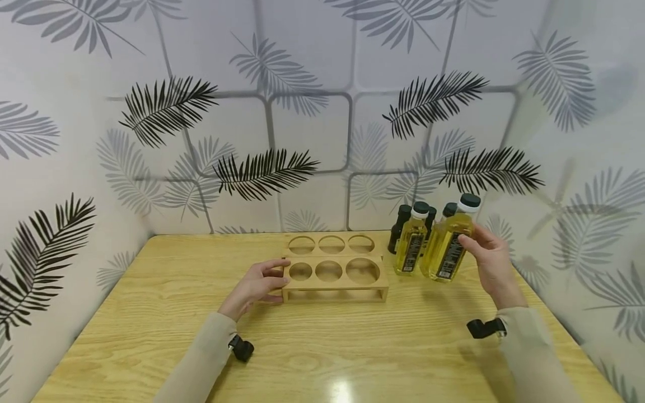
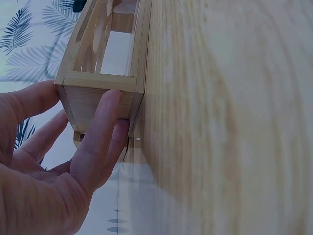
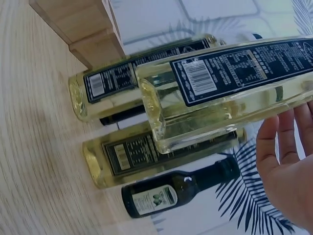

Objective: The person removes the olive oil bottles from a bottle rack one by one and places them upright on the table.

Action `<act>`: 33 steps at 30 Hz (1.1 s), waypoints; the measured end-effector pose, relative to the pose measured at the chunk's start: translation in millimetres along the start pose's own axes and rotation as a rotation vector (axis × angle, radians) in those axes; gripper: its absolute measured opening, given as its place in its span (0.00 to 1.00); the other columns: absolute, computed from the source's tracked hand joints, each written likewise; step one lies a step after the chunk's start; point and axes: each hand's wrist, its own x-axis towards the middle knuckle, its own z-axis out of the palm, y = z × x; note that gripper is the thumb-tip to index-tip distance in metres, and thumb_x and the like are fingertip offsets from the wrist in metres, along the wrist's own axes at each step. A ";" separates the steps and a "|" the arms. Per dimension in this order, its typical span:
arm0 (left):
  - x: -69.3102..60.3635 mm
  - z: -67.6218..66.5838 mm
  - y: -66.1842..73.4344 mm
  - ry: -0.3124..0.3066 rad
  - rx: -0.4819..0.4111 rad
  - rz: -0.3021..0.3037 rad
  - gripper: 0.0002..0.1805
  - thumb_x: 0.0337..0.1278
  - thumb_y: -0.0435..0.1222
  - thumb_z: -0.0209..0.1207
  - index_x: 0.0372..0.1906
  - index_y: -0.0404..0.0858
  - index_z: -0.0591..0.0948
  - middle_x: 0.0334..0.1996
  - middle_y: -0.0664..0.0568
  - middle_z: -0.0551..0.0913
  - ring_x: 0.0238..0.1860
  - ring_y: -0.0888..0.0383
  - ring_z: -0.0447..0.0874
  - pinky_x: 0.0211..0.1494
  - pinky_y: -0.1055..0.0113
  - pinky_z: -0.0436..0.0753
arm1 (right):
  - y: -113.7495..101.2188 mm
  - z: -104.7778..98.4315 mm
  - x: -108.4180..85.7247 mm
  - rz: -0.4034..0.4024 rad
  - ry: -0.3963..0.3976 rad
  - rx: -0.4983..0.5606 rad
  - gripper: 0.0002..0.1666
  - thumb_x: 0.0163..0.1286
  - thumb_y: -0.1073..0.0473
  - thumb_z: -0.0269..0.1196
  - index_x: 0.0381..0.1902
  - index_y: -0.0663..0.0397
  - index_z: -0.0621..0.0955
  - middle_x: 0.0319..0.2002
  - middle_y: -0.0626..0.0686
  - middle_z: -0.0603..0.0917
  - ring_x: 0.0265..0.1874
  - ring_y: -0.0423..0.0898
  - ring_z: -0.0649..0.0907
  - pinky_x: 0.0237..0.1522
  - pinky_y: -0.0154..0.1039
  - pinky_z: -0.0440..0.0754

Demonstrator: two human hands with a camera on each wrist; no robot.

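A two-tier wooden rack with round holes stands on the table. My left hand touches its left end; in the left wrist view, the fingertips rest against the rack's end panel. On the right, my right hand grips a square oil bottle with yellow oil, a dark label and a green cap. This bottle is tilted, and in the right wrist view its base shows off the table. Two similar oil bottles stand beside and behind it, one of them nearer the rack.
Small dark bottles stand among the oil bottles, some partly hidden; one dark bottle carries a pale label with green fruit. A leaf-patterned wall borders the wooden table at the back and sides.
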 end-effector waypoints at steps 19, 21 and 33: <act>-1.7 2.1 -0.5 -0.001 0.012 0.006 0.27 0.65 0.33 0.61 0.68 0.47 0.73 0.64 0.37 0.70 0.57 0.45 0.78 0.44 0.53 0.88 | -1.1 -28.9 4.4 0.065 -0.071 0.135 0.23 0.73 0.68 0.56 0.61 0.43 0.80 0.51 0.38 0.85 0.48 0.32 0.82 0.47 0.25 0.79; -2.1 2.0 0.5 -0.004 0.016 0.005 0.27 0.65 0.32 0.61 0.68 0.47 0.73 0.65 0.37 0.70 0.58 0.44 0.78 0.43 0.53 0.88 | -0.6 -31.1 4.3 0.089 -0.057 0.113 0.26 0.73 0.67 0.57 0.67 0.45 0.75 0.53 0.36 0.83 0.50 0.31 0.80 0.49 0.25 0.78; -2.1 0.2 3.0 -0.017 0.021 -0.001 0.27 0.65 0.32 0.61 0.68 0.47 0.73 0.65 0.37 0.69 0.59 0.43 0.78 0.42 0.54 0.88 | 8.3 -52.5 6.3 0.181 0.036 -0.115 0.45 0.74 0.58 0.58 0.79 0.55 0.46 0.79 0.54 0.44 0.74 0.38 0.59 0.49 0.19 0.72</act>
